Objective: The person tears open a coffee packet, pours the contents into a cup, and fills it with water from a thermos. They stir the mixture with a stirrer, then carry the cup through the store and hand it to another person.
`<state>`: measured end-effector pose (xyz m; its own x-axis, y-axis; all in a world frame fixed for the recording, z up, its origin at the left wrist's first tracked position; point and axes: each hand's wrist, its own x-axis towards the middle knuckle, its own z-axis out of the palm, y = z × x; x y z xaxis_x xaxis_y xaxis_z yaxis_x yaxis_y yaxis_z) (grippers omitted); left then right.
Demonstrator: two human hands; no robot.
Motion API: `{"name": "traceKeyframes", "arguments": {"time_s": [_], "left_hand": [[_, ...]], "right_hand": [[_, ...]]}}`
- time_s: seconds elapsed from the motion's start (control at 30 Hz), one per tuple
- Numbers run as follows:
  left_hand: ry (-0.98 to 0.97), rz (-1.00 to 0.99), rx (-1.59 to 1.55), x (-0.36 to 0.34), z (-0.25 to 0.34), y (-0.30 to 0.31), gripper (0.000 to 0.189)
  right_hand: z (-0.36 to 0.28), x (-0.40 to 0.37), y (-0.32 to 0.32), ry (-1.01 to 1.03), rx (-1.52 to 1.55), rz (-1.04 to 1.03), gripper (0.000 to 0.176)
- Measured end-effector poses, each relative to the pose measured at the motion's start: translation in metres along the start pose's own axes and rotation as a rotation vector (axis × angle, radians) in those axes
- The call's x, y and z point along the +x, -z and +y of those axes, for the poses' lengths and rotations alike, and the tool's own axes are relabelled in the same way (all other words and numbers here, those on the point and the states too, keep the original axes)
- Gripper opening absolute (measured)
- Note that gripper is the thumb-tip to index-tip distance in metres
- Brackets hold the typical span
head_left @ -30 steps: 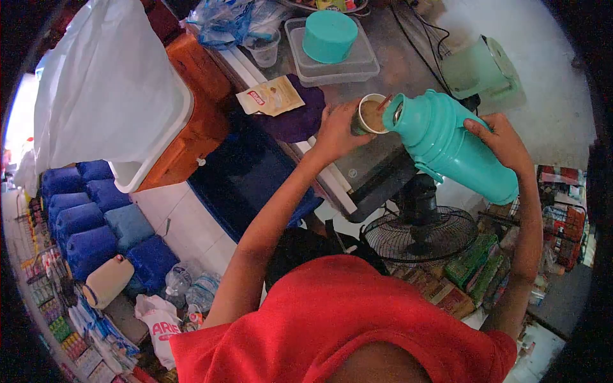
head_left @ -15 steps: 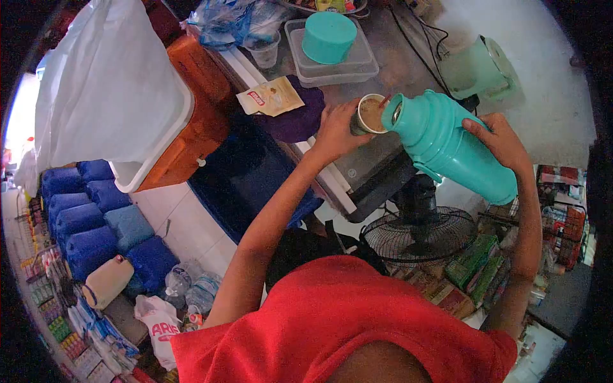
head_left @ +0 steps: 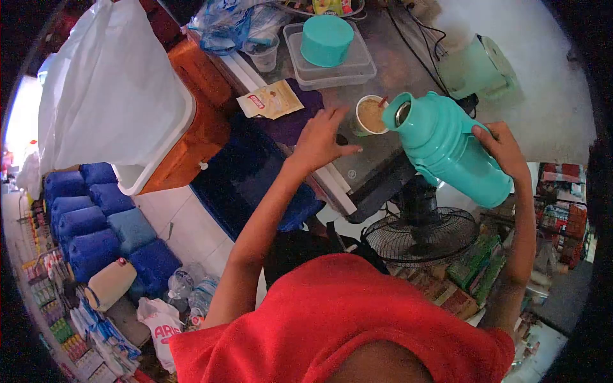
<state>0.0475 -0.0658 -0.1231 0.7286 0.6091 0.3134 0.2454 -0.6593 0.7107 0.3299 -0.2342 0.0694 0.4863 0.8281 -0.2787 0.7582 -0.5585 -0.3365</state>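
A paper cup [head_left: 370,116] of light brown drink, with a small red stick in it, stands on the dark table. My left hand [head_left: 321,142] is just left of the cup, fingers spread and holding nothing. In my right hand [head_left: 501,150] is a turquoise thermos flask [head_left: 454,148], gripped by its side handle. The flask tilts, its open mouth close to the cup's right rim; no stream of liquid shows. The turquoise flask lid [head_left: 327,41] rests on a clear plastic container [head_left: 332,73]. A torn sachet [head_left: 271,100] lies on a purple cloth [head_left: 300,121].
A green electric kettle [head_left: 482,67] with dark cables is at the back right. Below the table's edge stands a black fan [head_left: 418,230]. An orange cooler box [head_left: 191,127] is on the left, beside several blue jugs [head_left: 92,246]. A clear plastic cup [head_left: 262,54] stands near plastic bags.
My left hand has let go of the paper cup and drawn back to the left, its fingers opening. The flask has come slightly more upright in my right hand.
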Motion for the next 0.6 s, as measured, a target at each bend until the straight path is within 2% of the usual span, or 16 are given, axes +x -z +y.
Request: {"name": "traceKeyframes", "arguments": {"time_s": [0.03, 0.07, 0.1, 0.13, 0.2, 0.23, 0.3, 0.33, 0.4, 0.47, 0.57, 0.6], "left_hand": [[0.045, -0.093, 0.031, -0.003, 0.007, 0.011, 0.077], [0.09, -0.186, 0.062, -0.006, 0.011, 0.019, 0.074], [0.084, -0.187, 0.066, -0.01, 0.009, 0.02, 0.074], [0.065, -0.232, 0.125, -0.014, 0.004, 0.018, 0.069], [0.042, -0.278, 0.185, -0.02, 0.0, 0.015, 0.064], [0.04, -0.279, 0.195, -0.021, 0.0, 0.013, 0.06], [0.026, -0.285, 0.204, -0.022, -0.002, 0.011, 0.056], [0.032, -0.303, 0.189, -0.022, -0.004, 0.009, 0.053], [0.021, -0.327, 0.173, -0.021, -0.003, 0.012, 0.05], [-0.05, -0.183, 0.186, -0.019, -0.001, 0.021, 0.044], [0.009, -0.253, -0.038, 0.008, 0.01, 0.055, 0.043], [0.016, -0.248, -0.148, 0.019, 0.019, 0.07, 0.044]], "right_hand": [[0.004, 0.0, 0.003, -0.001, 0.003, 0.003, 0.056], [0.007, -0.001, 0.008, -0.04, 0.085, -0.077, 0.054], [0.012, -0.002, 0.012, -0.079, 0.167, -0.156, 0.053], [0.028, -0.003, 0.012, -0.081, 0.17, -0.151, 0.053], [0.057, -0.007, 0.006, -0.008, 0.28, 0.194, 0.046], [0.059, -0.011, 0.009, -0.011, 0.281, 0.199, 0.046], [0.055, -0.021, 0.019, -0.009, 0.539, 0.192, 0.041], [0.057, -0.025, 0.019, -0.017, 0.541, 0.203, 0.041], [0.061, -0.029, 0.021, 0.041, 0.777, 0.408, 0.039], [0.057, -0.03, 0.028, 0.022, 0.796, 0.477, 0.04], [0.042, -0.026, 0.029, 0.023, 1.08, 0.82, 0.037], [0.042, -0.022, 0.03, 0.022, 1.082, 0.834, 0.037]]}}
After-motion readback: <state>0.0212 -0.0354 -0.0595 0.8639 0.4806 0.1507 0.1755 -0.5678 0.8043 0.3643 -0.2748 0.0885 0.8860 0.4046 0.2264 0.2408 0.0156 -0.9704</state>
